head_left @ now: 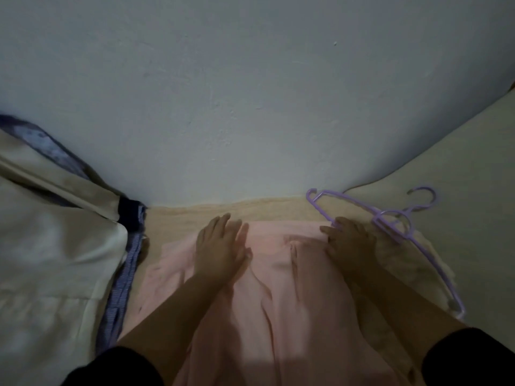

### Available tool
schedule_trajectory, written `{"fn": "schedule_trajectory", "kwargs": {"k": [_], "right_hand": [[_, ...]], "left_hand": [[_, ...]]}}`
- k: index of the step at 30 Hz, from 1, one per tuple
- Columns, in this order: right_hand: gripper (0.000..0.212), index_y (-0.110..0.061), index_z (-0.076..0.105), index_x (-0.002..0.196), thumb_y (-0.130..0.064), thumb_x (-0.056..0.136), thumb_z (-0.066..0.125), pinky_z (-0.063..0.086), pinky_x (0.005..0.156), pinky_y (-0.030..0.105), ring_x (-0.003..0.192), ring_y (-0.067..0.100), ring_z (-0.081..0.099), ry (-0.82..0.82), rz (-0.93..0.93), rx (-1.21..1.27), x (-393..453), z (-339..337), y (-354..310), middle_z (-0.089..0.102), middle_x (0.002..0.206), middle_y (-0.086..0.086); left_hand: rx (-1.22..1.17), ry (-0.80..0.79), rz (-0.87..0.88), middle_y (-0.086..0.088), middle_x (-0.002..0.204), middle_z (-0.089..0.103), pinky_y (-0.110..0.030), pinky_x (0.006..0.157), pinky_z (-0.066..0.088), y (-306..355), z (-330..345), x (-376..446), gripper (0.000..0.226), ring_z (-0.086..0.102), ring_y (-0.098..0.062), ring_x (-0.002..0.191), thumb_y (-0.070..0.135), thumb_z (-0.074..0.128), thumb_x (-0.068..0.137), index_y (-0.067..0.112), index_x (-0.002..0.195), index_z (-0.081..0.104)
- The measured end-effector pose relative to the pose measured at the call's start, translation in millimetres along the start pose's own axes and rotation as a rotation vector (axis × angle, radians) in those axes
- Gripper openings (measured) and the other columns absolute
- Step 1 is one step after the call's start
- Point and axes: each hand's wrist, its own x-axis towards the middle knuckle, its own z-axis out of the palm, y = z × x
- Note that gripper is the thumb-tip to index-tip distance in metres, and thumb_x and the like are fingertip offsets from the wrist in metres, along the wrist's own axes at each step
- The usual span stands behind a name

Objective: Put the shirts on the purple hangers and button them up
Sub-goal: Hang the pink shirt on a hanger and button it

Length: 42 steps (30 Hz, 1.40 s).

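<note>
Resting flat, fingers straight, left hand [220, 246] and right hand [349, 240] press pink shirt [278, 302] on beige bed [459, 190]; purple hanger [395, 221] right, grey wall [250, 93] far.

Both your bare forearms reach forward from dark short sleeves, your left hand [220, 246] lying flat, palm down, fingers straight and slightly spread, your right hand [349, 240] palm down with fingers bent.

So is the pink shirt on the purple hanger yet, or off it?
Off. The pink shirt lies spread on the bed; the purple hanger lies bare beside it.
</note>
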Motion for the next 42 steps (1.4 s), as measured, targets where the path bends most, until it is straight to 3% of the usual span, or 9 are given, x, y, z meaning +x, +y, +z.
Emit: {"fn": "schedule_trajectory", "kwargs": {"k": [4,8,14,17,23,28,33,36,42], "right_hand": [[0.064,-0.026,0.062,0.118,-0.052,0.072,0.026,0.040,0.095,0.052,0.119,0.034,0.051,-0.002,-0.001,-0.059,-13.2,19.7,40.8,0.057,0.129,0.008],[0.068,-0.007,0.058,0.114,-0.035,0.053,0.063,0.052,0.073,0.054,0.090,0.043,0.064,0.065,0.166,0.029,-47.0,-5.0,56.1,0.064,0.105,0.024],[0.091,-0.002,0.035,0.139,-0.043,0.067,0.070,0.032,0.101,0.059,0.129,0.048,0.036,0.059,0.297,0.008,-74.6,-3.1,85.7,0.034,0.143,0.032],[0.100,-0.005,0.017,0.149,-0.043,0.074,0.071,0.013,0.112,0.051,0.141,0.039,0.015,0.061,0.309,0.039,-77.1,-1.6,90.1,0.012,0.154,0.024],[0.104,0.013,0.042,0.132,-0.031,0.050,0.089,0.038,0.093,0.064,0.115,0.051,0.050,0.110,0.390,0.094,-67.5,12.1,90.7,0.048,0.127,0.037],[0.105,0.000,0.015,0.147,-0.035,0.068,0.074,0.021,0.108,0.048,0.135,0.037,0.026,0.124,0.386,0.037,-65.3,-0.4,81.9,0.028,0.146,0.023],[0.115,0.002,0.019,0.146,-0.038,0.060,0.083,0.026,0.103,0.049,0.128,0.041,0.033,0.153,0.362,0.109,-64.8,-7.1,71.5,0.034,0.140,0.026],[0.118,0.000,0.011,0.148,-0.040,0.063,0.082,0.022,0.106,0.043,0.132,0.037,0.027,0.132,0.316,0.118,-63.4,-15.9,64.1,0.027,0.145,0.022],[0.110,-0.004,0.018,0.147,-0.043,0.062,0.075,0.025,0.106,0.044,0.131,0.037,0.025,0.127,0.135,0.173,-64.2,-27.8,30.6,0.026,0.143,0.019]], "left_hand": [[-0.157,-0.118,0.041,-0.006,0.147,0.043,-0.037,0.109,0.032,55.2,24.6,-18.0,0.054,0.039,-0.027,0.135,0.041,0.049,0.085,0.021,0.135,0.050],[-0.160,-0.233,0.000,-0.004,0.160,0.017,-0.033,0.117,0.016,89.0,49.4,-36.5,0.060,0.015,-0.024,0.147,0.044,0.037,0.097,0.020,0.151,0.026],[-0.110,-0.230,-0.021,-0.006,0.160,0.015,-0.038,0.117,0.014,93.9,64.8,-43.3,0.091,0.013,-0.027,0.147,0.056,-0.004,0.074,0.019,0.151,0.025],[-0.142,-0.213,-0.018,-0.009,0.158,0.022,-0.041,0.117,0.017,92.0,68.7,-45.1,0.087,0.018,-0.030,0.146,0.056,0.002,0.078,0.016,0.148,0.033],[-0.159,-0.198,-0.023,-0.010,0.156,0.029,-0.041,0.116,0.018,89.7,73.8,-47.7,0.080,0.024,-0.030,0.145,0.055,0.010,0.083,0.015,0.145,0.040],[-0.150,-0.201,-0.021,-0.008,0.158,0.023,-0.039,0.117,0.014,90.1,72.7,-47.2,0.085,0.018,-0.028,0.147,0.057,0.003,0.079,0.017,0.148,0.033],[-0.126,-0.260,-0.006,-0.003,0.162,0.007,-0.035,0.119,0.006,87.8,67.1,-43.7,0.094,0.006,-0.023,0.149,0.060,-0.006,0.070,0.022,0.153,0.018],[-0.141,-0.277,0.023,-0.003,0.162,0.007,-0.033,0.118,0.008,78.6,60.0,-44.3,0.081,0.006,-0.022,0.148,0.059,0.009,0.081,0.023,0.153,0.017],[-0.130,-0.192,0.071,-0.011,0.151,0.038,-0.033,0.117,0.013,40.9,36.8,-55.1,0.072,0.030,-0.028,0.141,0.051,0.025,0.085,0.012,0.143,0.043]]}}
